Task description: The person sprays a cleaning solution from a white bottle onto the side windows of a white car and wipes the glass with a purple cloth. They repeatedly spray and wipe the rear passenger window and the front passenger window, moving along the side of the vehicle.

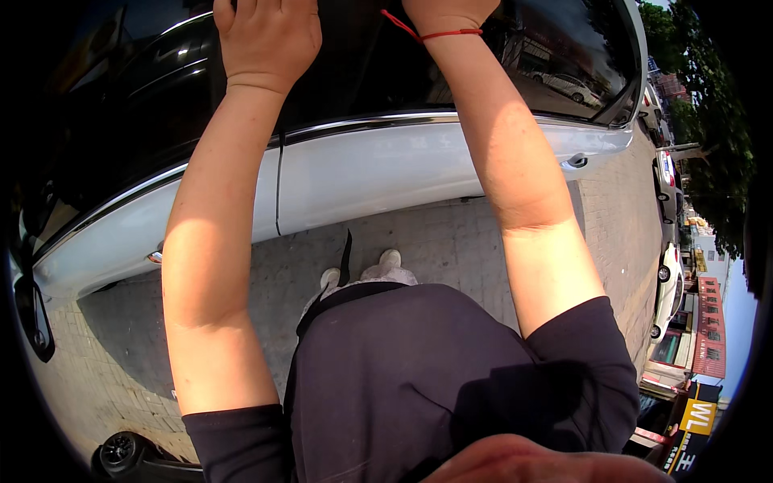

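A light-coloured car stands before me, its pale door panels (374,169) below dark side windows (362,66). My left hand (272,39) is at the top, over the dark glass, with the back of the hand showing. Its fingertips are cut off by the picture's edge. Further right, my right hand (450,13) is also over the glass, and a red cord bracelet (453,34) circles its wrist. The fingers of that hand lie out of view. Whether either hand holds something or touches the car cannot be seen. A chrome trim strip (374,122) runs beneath both forearms.
Door handles (574,162) and a side mirror (41,320) stick out from the car. Grey paving (447,247) lies under my shoes (391,258). A dark vehicle's wheel (118,448) is behind me at lower left. Parked cars (667,290), trees and shopfronts line the right.
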Demonstrator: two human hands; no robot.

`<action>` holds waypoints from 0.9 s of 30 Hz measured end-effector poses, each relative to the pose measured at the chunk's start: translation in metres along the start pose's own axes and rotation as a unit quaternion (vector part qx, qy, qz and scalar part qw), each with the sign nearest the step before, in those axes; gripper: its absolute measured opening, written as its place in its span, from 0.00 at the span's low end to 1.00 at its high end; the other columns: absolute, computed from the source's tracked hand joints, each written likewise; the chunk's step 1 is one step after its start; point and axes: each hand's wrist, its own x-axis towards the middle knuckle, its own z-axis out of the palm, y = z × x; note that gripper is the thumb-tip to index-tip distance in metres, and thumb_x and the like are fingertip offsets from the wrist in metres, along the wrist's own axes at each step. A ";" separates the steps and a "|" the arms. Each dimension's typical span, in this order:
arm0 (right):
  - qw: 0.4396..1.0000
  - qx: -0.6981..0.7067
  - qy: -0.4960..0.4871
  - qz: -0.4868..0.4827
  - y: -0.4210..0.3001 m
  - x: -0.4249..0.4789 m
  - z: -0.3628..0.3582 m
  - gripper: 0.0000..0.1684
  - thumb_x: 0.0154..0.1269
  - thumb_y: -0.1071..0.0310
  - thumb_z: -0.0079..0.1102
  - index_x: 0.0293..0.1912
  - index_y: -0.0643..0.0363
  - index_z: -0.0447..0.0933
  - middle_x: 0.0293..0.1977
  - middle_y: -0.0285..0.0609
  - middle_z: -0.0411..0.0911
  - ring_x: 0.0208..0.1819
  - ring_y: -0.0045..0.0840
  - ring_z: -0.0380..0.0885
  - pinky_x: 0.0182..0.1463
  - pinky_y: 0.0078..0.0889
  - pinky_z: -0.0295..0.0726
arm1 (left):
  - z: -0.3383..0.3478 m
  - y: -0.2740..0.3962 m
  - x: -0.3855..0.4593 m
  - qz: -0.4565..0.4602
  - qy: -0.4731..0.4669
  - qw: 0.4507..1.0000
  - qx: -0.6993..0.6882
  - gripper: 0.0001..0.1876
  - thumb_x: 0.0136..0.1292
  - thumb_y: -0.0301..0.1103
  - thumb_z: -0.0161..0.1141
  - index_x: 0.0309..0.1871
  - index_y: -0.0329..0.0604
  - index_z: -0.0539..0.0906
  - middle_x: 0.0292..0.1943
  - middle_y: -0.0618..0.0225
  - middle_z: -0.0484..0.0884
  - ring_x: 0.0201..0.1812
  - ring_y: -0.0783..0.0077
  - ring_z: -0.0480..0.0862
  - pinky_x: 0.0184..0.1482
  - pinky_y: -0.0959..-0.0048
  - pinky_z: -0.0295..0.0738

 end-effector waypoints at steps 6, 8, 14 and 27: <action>0.989 0.055 -0.096 -0.097 0.009 -0.153 -0.035 0.21 0.47 0.68 0.69 0.42 0.52 0.72 0.35 0.42 0.72 0.33 0.36 0.70 0.35 0.36 0.70 | -0.002 0.004 0.003 0.051 -0.063 0.986 0.148 0.23 0.65 0.33 0.52 0.64 0.44 0.72 0.68 0.58 0.69 0.70 0.59 0.67 0.69 0.56 0.55; 0.990 0.047 -0.074 -0.114 0.012 -0.135 -0.031 0.19 0.48 0.67 0.69 0.41 0.52 0.72 0.34 0.40 0.71 0.33 0.36 0.70 0.35 0.36 0.70 | -0.006 0.001 0.003 0.056 -0.066 0.984 0.159 0.23 0.65 0.33 0.52 0.64 0.44 0.72 0.68 0.58 0.69 0.70 0.59 0.67 0.69 0.56 0.55; 0.998 -0.056 -0.008 0.040 0.095 -0.036 -0.038 0.10 0.64 0.63 0.55 0.41 0.59 0.70 0.35 0.51 0.75 0.40 0.49 0.74 0.43 0.49 0.72 | -0.001 -0.006 -0.001 0.056 -0.061 0.983 0.162 0.24 0.67 0.38 0.53 0.66 0.47 0.70 0.70 0.62 0.67 0.71 0.61 0.66 0.70 0.55 0.52; 0.996 0.014 -0.033 -0.086 0.082 -0.041 -0.046 0.10 0.58 0.65 0.62 0.38 0.54 0.71 0.30 0.44 0.71 0.33 0.41 0.72 0.36 0.43 0.70 | 0.003 -0.014 -0.001 0.065 -0.044 0.979 0.187 0.20 0.72 0.43 0.48 0.65 0.56 0.72 0.68 0.75 0.71 0.69 0.73 0.68 0.67 0.62 0.53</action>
